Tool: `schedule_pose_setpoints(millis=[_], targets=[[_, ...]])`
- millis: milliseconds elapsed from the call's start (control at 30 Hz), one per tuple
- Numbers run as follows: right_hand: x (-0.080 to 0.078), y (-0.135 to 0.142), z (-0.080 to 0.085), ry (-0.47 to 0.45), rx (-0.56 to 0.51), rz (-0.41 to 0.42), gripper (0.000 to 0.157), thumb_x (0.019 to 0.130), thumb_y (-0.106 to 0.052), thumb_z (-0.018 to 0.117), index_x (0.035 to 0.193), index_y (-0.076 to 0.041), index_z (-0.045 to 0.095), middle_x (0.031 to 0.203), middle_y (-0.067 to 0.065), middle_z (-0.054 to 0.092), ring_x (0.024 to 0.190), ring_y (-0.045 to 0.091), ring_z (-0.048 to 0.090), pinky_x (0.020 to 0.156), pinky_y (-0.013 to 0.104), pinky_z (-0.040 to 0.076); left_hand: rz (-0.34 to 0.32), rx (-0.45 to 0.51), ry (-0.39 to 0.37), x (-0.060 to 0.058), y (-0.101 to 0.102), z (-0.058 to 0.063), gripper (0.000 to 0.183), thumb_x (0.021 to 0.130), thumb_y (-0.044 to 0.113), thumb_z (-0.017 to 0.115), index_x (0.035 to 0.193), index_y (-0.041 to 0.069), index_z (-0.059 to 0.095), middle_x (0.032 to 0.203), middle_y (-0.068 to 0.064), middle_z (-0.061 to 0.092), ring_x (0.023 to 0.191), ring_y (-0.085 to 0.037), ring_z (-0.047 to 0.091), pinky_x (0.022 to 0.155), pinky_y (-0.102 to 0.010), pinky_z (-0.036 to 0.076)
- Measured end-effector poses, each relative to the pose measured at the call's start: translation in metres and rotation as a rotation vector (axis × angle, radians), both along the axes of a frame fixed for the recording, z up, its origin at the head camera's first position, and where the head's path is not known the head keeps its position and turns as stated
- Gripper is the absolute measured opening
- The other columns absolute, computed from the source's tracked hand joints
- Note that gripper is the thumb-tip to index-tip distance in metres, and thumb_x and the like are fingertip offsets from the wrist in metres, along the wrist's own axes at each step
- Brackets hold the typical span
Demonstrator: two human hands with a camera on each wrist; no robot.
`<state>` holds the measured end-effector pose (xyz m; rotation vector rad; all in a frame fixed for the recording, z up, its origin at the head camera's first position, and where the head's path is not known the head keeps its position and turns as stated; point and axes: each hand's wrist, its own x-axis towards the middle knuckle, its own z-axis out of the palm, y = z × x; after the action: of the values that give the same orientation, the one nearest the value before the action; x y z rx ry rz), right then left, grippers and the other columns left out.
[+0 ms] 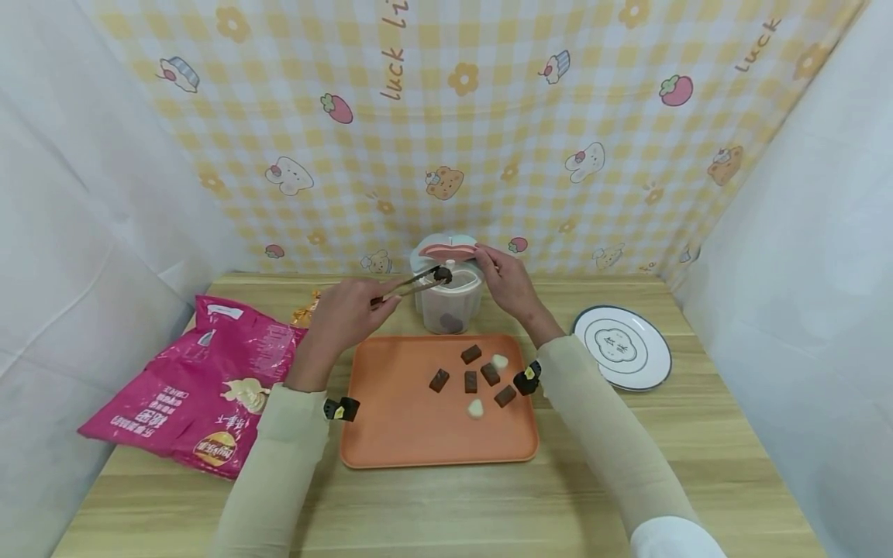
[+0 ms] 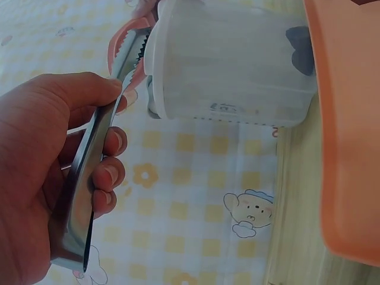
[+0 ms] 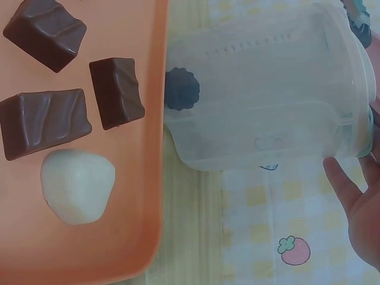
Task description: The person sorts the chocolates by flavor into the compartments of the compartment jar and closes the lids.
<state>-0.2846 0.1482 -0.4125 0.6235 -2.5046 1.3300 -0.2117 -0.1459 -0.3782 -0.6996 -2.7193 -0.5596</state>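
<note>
My left hand [image 1: 346,311] grips metal tongs [image 2: 82,187] between thumb and fingers. A dark, round chocolate-like piece [image 1: 443,274] is pinched at the tongs' tips, over the mouth of a translucent plastic container [image 1: 446,308]. With my right hand [image 1: 512,287] I hold the raised pink lid [image 1: 449,253] of that container by its right side. Dark pieces [image 2: 301,50] show through the wall at the container's bottom. In front of it lies an orange tray [image 1: 401,418], bearing several brown chocolate blocks [image 3: 47,122] and two pale heart-shaped pieces [image 3: 77,187].
A large pink snack bag [image 1: 188,380] lies at the left, with a small golden wrapper [image 1: 305,311] behind it. To the right is a white plate [image 1: 645,349] with a dark rim. A checked cloth [image 1: 460,132] hangs behind the wooden table [image 1: 446,515].
</note>
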Motion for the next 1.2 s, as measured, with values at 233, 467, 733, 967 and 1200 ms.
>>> schedule_pose_setpoints(millis=[233,467,733,967,1200], targets=[[0.0005,0.0001,0.0002,-0.006,0.005,-0.008,0.039,0.112,-0.028,0.046,0.135,-0.005,0.068,0.144,0.013,0.058,0.137,0.027,0.051,0.110,0.043,0.041,-0.009,0.014,0.018,-0.0017,-0.0007,-0.0051,0.033,0.099,0.026,0.070,0.129,0.013,0.074,0.059,0.003,0.044,0.051,-0.013,0.038,0.044,-0.031,0.028],[0.0008,0.0000,0.0002,-0.007,-0.006,-0.005,0.038,0.112,-0.027,0.046,0.133,-0.006,0.069,0.144,0.013,0.058,0.137,0.026,0.051,0.110,0.042,0.041,-0.001,0.015,0.013,-0.0013,-0.0008,-0.0072,0.035,0.099,0.028,0.070,0.130,0.013,0.073,0.058,0.003,0.040,0.051,-0.013,0.034,0.045,-0.031,0.026],[0.0019,-0.0008,0.0008,-0.015,-0.013,-0.005,0.038,0.112,-0.026,0.046,0.136,-0.005,0.067,0.144,0.013,0.058,0.137,0.026,0.051,0.111,0.040,0.040,0.012,0.019,-0.001,-0.0018,-0.0003,-0.0082,0.036,0.099,0.028,0.070,0.131,0.012,0.073,0.059,0.002,0.041,0.052,-0.015,0.036,0.046,-0.031,0.026],[0.0021,-0.0004,0.0013,-0.007,-0.010,-0.002,0.038,0.112,-0.026,0.046,0.136,-0.004,0.067,0.144,0.014,0.058,0.137,0.027,0.051,0.111,0.041,0.040,0.005,0.020,0.000,-0.0020,-0.0003,-0.0086,0.036,0.099,0.028,0.070,0.132,0.012,0.073,0.060,0.002,0.042,0.053,-0.015,0.036,0.047,-0.032,0.027],[0.0021,-0.0004,0.0014,-0.002,-0.015,0.003,0.038,0.112,-0.026,0.046,0.135,-0.004,0.067,0.144,0.014,0.058,0.137,0.027,0.051,0.111,0.042,0.040,0.011,-0.001,0.002,-0.0002,-0.0007,-0.0091,0.039,0.100,0.029,0.070,0.135,0.013,0.071,0.062,0.002,0.046,0.053,-0.016,0.039,0.047,-0.032,0.029]])
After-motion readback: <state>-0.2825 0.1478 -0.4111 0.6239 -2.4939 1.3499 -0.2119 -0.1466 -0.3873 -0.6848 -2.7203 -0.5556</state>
